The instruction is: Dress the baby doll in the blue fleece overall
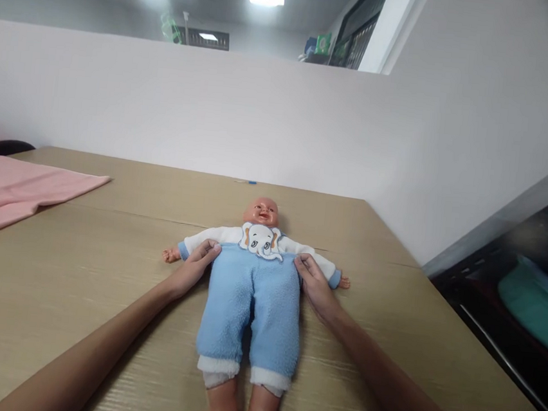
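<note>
A baby doll (261, 212) lies on its back on the table, head at the far side and bare feet towards me. It wears a white top with blue cuffs and an elephant patch (261, 240) on the chest. Light blue fleece pants (230, 305) with white hems cover its legs, pulled up to the chest. My left hand (201, 256) pinches the waistband at its left corner. At the opposite corner, my right hand (313, 277) grips the waistband between thumb and fingers. Both doll arms stretch out sideways beyond my hands.
A pink cloth (23, 191) is spread on the wooden table (120, 236) at the left. A small blue-tipped item (251, 182) lies by the back edge, against the white wall (191, 107). Beyond the right edge stands a dark rack (487, 310) with a teal thing (535, 308) in it.
</note>
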`<control>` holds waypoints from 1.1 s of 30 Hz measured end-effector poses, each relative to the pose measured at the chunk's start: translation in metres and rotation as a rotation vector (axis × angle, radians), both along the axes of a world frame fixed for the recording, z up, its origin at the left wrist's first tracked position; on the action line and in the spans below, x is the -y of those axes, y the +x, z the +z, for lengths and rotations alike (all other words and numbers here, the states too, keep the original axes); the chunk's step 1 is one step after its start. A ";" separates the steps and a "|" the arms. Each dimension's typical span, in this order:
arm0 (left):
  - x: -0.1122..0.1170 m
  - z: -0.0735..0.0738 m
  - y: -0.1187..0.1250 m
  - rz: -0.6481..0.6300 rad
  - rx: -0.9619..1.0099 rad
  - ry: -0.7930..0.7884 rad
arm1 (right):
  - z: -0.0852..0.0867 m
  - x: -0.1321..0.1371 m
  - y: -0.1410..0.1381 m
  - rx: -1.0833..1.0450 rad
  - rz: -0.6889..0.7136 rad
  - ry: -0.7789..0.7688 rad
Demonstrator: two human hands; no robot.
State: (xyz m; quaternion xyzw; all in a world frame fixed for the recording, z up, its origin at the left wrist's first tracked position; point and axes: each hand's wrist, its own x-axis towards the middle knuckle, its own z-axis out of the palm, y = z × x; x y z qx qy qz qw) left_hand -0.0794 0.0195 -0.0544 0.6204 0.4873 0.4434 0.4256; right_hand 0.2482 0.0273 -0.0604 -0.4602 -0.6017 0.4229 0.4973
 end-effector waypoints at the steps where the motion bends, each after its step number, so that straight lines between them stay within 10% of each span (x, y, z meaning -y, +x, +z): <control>1: 0.000 0.001 0.001 -0.012 0.016 -0.008 | 0.000 0.000 0.000 0.033 0.000 0.018; 8: 0.001 0.000 0.005 -0.014 -0.059 0.104 | 0.010 0.016 0.001 0.327 -0.124 0.208; 13: 0.000 0.007 0.010 0.219 -0.214 0.296 | 0.033 0.015 0.033 0.687 -0.276 0.483; 16: 0.002 0.029 0.024 0.335 -0.347 0.430 | 0.041 0.008 0.063 0.897 -0.135 0.558; 19: 0.002 0.055 0.053 0.157 -0.403 0.569 | 0.043 0.001 0.088 0.971 0.060 0.484; 25: -0.023 0.077 0.127 -0.312 -0.654 0.683 | 0.046 0.002 0.086 0.632 -0.050 0.382; 33: -0.031 0.060 0.143 -0.296 -0.784 0.670 | 0.055 0.022 0.050 -0.028 0.187 0.180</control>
